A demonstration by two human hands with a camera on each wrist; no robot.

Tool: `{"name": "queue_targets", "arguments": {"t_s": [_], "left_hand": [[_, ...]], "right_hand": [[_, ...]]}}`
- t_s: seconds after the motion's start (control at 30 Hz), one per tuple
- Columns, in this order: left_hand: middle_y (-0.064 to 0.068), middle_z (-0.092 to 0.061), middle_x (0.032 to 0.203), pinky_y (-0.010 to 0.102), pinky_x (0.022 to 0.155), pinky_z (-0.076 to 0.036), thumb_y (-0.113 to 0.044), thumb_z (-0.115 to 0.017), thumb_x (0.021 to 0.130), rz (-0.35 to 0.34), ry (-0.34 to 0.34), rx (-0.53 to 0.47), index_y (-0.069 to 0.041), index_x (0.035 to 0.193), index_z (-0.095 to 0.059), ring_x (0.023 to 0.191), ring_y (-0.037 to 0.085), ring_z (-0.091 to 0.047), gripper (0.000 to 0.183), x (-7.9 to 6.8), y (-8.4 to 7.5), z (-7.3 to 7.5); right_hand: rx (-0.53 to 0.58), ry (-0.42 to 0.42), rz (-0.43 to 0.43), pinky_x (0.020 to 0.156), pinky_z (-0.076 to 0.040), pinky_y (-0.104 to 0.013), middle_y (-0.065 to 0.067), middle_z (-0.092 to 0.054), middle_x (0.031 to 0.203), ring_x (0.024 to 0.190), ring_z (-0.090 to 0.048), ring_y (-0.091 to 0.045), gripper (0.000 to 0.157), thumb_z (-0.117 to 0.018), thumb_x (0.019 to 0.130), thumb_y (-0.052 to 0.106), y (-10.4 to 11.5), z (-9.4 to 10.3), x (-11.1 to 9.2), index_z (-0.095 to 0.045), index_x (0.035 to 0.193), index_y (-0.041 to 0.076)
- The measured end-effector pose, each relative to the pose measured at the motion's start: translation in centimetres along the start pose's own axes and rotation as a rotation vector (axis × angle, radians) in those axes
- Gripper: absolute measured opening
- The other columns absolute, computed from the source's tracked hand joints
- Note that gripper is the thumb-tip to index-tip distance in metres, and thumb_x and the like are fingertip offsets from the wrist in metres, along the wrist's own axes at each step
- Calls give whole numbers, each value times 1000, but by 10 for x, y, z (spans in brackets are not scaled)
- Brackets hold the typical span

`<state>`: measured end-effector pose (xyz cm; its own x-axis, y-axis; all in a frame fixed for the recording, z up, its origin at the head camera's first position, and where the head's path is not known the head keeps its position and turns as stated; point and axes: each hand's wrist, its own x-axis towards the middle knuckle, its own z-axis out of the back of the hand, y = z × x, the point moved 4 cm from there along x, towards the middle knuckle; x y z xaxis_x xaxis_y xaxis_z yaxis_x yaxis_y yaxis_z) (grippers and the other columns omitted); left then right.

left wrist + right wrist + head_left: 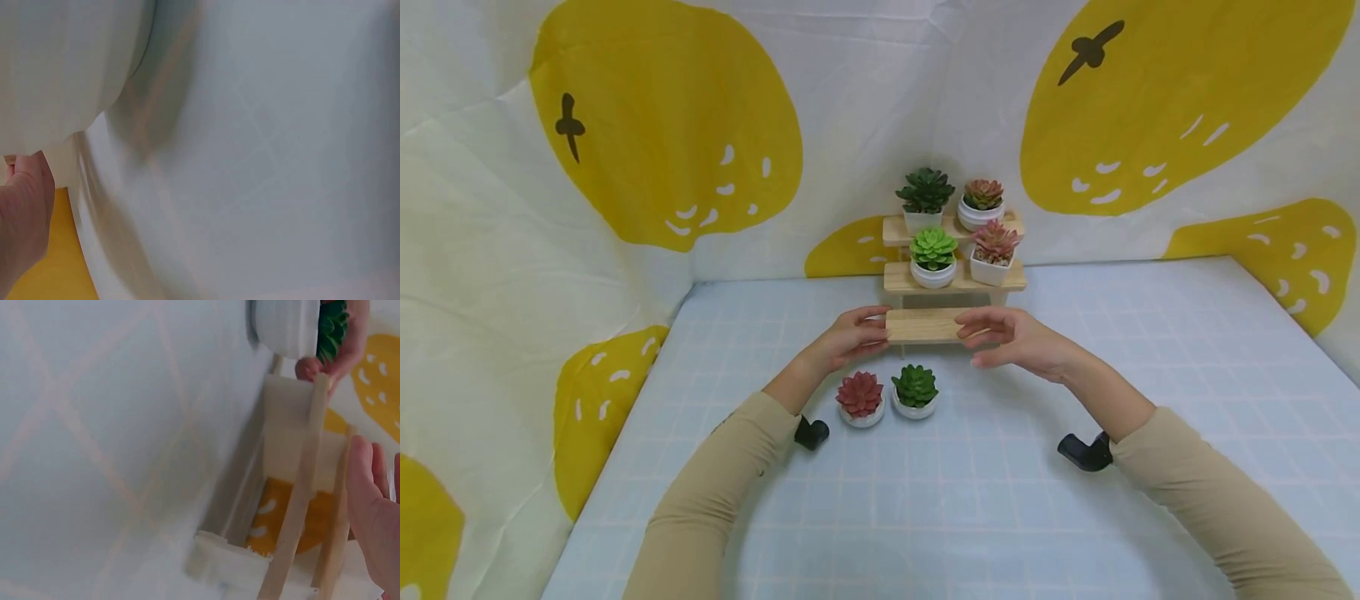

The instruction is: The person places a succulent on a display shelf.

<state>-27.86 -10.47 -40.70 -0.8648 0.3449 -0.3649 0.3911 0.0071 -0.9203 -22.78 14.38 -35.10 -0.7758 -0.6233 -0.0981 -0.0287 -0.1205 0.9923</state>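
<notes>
A three-step wooden plant stand (pixel 917 327) stands against the back cloth, its lowest step bare. My left hand (pixel 848 339) grips the left end of that step, thumb below and fingers above. At its right end my right hand (pixel 1018 340) hovers with loosely bent fingers overlapping the board. On the middle step are a light green succulent (pixel 933 250) and a pink succulent (pixel 995 243). The top step bears a dark green succulent (pixel 927 192) and an orange-green one (pixel 982 195). A red succulent (pixel 860 395) and a green succulent (pixel 915 387) sit in white pots before the stand.
A pale blue checked cloth (pixel 970 517) covers the table. Behind it hangs a white cloth with yellow fruit prints (pixel 670 125). Black wrist-camera parts (pixel 1086 452) stick out near both sleeves. The two front pots stand close to my left forearm.
</notes>
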Motion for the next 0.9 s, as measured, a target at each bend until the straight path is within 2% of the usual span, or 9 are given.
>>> {"name": "queue_targets", "arguments": {"t_s": [0.17,0.3,0.5,0.9], "left_hand": [[20,-43,135,26,80,-54,6,-52,91,10,-7,4,-7,142,-39,106,25,-53,54,1,0,0],[19,-43,136,26,80,-54,6,-52,91,15,-10,4,-8,142,-39,105,24,-54,54,1,0,0],[19,-42,137,26,80,-54,6,-52,91,16,-7,-7,-8,142,-39,98,19,-56,54,1,1,0],[20,-43,136,26,80,-54,7,-51,91,5,-2,-11,-7,141,-39,95,18,-56,54,1,1,1]], "right_hand": [[0,21,15,84,-53,-35,-31,-39,131,116,-45,-40,67,-70,77,-5,-5,-11,4,-37,135,-9],[-3,36,18,85,-52,-34,-31,-39,133,118,-41,-46,67,-72,76,-2,-9,-18,7,-39,134,-8],[-16,57,18,86,-52,-33,-31,-38,133,117,-41,-48,68,-73,76,1,-18,-25,10,-38,134,-9],[-38,101,-42,85,-52,-36,-24,-45,129,113,-48,-37,69,-73,75,1,-36,-41,17,-40,135,-6]]}}
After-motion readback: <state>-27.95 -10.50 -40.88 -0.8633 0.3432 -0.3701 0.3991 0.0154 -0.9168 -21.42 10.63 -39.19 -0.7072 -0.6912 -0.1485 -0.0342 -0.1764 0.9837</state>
